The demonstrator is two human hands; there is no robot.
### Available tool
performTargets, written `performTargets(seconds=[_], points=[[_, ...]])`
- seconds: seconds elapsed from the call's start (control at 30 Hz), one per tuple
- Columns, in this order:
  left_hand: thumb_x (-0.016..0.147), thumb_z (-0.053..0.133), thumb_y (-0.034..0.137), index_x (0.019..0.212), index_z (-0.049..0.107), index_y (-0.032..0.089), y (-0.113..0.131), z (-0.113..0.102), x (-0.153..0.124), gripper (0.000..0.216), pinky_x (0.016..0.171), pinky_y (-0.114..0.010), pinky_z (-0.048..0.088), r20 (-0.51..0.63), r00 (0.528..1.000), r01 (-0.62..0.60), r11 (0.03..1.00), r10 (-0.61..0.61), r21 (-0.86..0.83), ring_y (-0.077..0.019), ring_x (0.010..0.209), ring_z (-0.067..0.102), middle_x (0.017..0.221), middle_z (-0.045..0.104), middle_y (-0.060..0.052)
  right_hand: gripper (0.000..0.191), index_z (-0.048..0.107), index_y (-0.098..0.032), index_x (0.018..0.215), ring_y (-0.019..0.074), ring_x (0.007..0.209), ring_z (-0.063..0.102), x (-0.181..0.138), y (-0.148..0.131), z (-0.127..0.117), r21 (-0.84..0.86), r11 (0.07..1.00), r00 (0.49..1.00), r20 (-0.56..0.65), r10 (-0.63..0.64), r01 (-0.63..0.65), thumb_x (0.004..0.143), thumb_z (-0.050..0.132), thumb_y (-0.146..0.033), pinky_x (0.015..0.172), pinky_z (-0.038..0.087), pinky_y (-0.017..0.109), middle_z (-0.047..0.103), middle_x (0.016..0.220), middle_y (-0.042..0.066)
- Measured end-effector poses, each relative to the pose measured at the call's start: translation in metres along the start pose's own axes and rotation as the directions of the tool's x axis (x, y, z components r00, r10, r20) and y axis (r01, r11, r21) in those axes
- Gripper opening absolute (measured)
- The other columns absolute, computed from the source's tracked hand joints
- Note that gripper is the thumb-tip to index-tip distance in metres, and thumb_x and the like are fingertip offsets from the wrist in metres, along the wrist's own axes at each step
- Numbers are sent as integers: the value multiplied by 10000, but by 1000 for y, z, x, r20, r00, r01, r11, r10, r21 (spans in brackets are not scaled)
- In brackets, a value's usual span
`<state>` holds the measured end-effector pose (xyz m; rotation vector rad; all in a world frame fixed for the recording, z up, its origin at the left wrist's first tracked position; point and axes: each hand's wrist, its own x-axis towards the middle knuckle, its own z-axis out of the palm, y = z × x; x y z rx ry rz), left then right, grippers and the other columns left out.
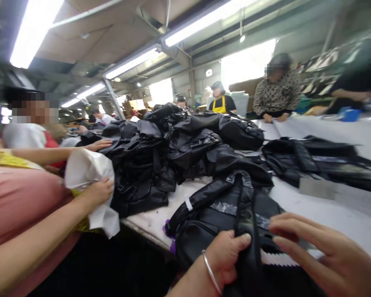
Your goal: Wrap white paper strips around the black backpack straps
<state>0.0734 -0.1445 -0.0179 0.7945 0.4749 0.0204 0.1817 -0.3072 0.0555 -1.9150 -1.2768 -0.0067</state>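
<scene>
A black backpack (200,235) lies before me at the table's near edge, with clear plastic film and white zigzag-edged paper on it. My left hand (225,255), with a silver bangle at the wrist, is closed around one of its black straps (246,214), thumb on top. Over the backpack's right side hovers my right hand (321,247), fingers apart and slightly bent, nothing visible in them. White paper (278,258) lies just below its fingertips. Some purple material (172,246) shows at the backpack's left edge.
A tall heap of black bags (185,140) covers the table's middle. More black bags (321,161) lie right, beside a grey card (317,188). At left, a co-worker's hand (100,192) holds a white sheet (103,216). Other people stand across the white table (352,214).
</scene>
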Motion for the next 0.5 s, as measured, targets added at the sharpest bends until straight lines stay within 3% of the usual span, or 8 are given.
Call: performTargets(seconds=[0.13,0.23,0.4,0.5], points=[[823,667,274,860,653,99,18,13,-9,180,537,-216,453,-25,1000,20,996,-18,85,-118,506,576,601,649,-31,239,697,-266,984,224,885,644,-4,18,-18,-71,975,939,263,221,-210,898,541,-424,781,525,310,685,952,41],[895,583,250,793,657,116,28,19,-9,184,518,-178,429,7,1000,24,991,-25,130,-91,500,565,585,648,-13,200,698,-248,977,217,880,637,-10,22,-20,-90,959,901,328,284,-269,875,572,-365,803,502,312,677,948,31],[815,677,284,834,658,96,23,21,0,191,543,-223,473,17,1000,-1,992,-2,130,-128,515,596,612,671,-51,190,713,-284,960,231,911,634,-13,17,-14,-93,974,924,308,224,-205,873,578,-387,818,505,339,675,954,34],[711,750,257,890,671,76,10,17,5,267,577,-291,505,-42,999,0,996,4,87,-174,532,621,633,679,-71,237,730,-311,800,230,777,653,-17,28,4,-61,994,959,263,107,-94,856,591,-494,726,537,335,685,820,37]])
